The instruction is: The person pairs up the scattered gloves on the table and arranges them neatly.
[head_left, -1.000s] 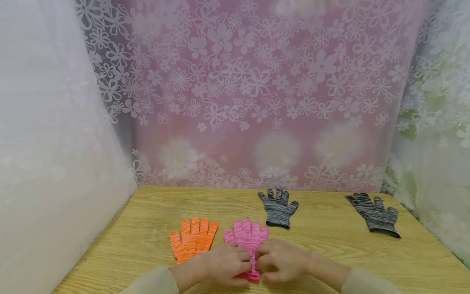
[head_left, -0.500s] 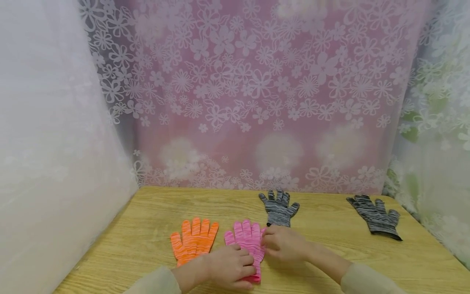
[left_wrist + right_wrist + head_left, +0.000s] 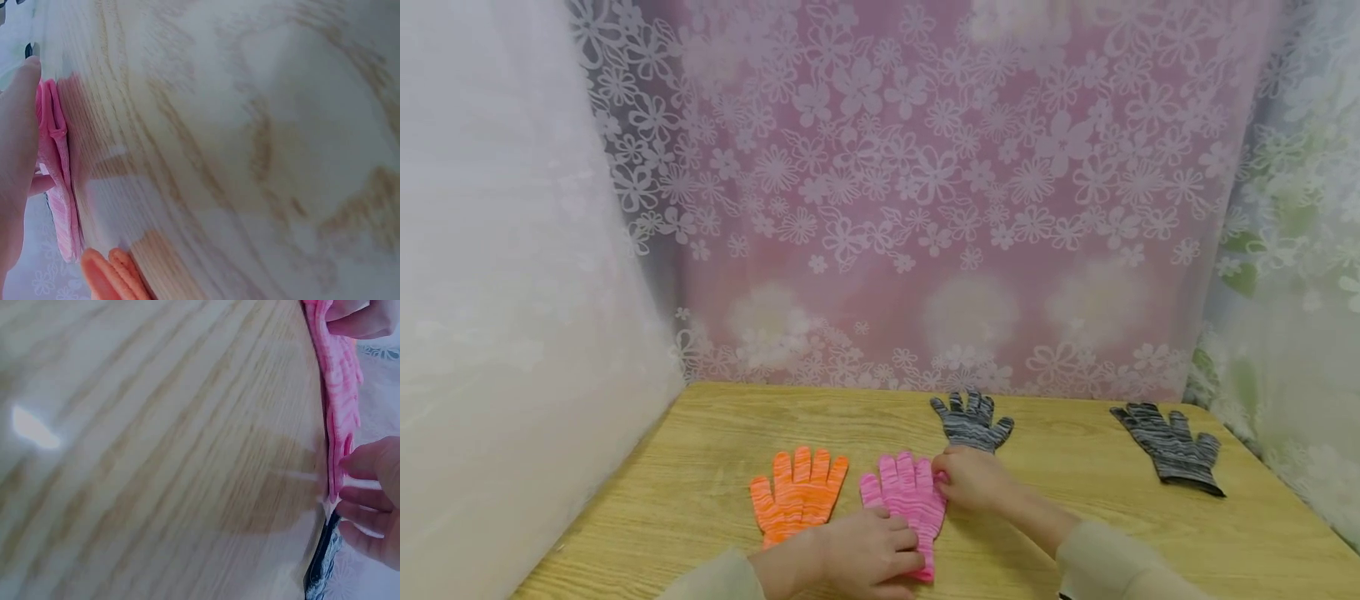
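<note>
A pink striped knit glove (image 3: pixel 912 500) lies flat on the wooden table, its fingers pointing away. Over its cuff end rests my left hand (image 3: pixel 872 552), fingers slightly bent. My right hand (image 3: pixel 976 479) pinches the outermost finger on the glove's right side; in the right wrist view its thumb (image 3: pixel 369 459) touches the pink fabric. Seen edge-on in the left wrist view, the pink glove (image 3: pixel 59 181) shows more than one layer near the cuff. To the left lies an orange glove (image 3: pixel 801 496), its cuff partly hidden by my left arm.
Behind my right hand lies a grey-black glove (image 3: pixel 972 429), its cuff hidden. Another grey-black glove (image 3: pixel 1176 452) is at the far right of the wooden table (image 3: pixel 715 425). A pink flowered curtain (image 3: pixel 925 208) hangs along the back edge, with pale sheets at both sides.
My right hand has moved from beside the pink glove's cuff up to its finger on the right side, now covering the nearer grey glove's cuff. My left hand stays about where it was.
</note>
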`<state>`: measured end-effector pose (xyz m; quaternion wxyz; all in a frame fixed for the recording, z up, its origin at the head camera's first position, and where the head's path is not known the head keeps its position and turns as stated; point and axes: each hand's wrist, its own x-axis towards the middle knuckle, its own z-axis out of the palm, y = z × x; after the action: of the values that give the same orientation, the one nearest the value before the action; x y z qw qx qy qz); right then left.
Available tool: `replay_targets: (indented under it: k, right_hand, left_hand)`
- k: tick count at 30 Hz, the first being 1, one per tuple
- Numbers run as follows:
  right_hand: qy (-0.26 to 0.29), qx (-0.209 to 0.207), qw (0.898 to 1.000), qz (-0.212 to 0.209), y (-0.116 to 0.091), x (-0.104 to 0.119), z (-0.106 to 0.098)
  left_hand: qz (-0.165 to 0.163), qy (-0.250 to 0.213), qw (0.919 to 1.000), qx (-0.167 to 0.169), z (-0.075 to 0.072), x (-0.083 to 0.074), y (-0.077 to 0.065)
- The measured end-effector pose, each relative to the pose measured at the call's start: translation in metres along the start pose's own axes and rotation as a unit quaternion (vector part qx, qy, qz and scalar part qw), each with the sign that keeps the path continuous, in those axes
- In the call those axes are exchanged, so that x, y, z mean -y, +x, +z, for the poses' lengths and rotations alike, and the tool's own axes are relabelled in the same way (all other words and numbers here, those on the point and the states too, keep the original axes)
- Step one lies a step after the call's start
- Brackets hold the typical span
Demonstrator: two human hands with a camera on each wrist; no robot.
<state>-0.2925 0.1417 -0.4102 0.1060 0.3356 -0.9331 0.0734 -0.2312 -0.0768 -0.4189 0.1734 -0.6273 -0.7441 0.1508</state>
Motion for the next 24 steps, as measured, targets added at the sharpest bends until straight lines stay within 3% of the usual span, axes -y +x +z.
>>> replay_targets:
  k: [7, 15, 24]
  right_hand:
    - [-0.008, 0.0, 0.999, 0.031, 0.006, 0.001, 0.01]
    - [-0.002, -0.047, 0.998, 0.05, 0.011, 0.0, 0.008]
    - [-0.011, -0.033, 0.998, 0.052, 0.01, -0.002, 0.013]
  left_hand:
    - [0.002, -0.015, 0.9999, 0.008, -0.001, 0.001, 0.001]
    - [0.003, -0.037, 0.9993, 0.009, -0.001, 0.001, 0.0]
    - [0.004, -0.032, 0.9995, 0.0, -0.003, 0.002, 0.0]
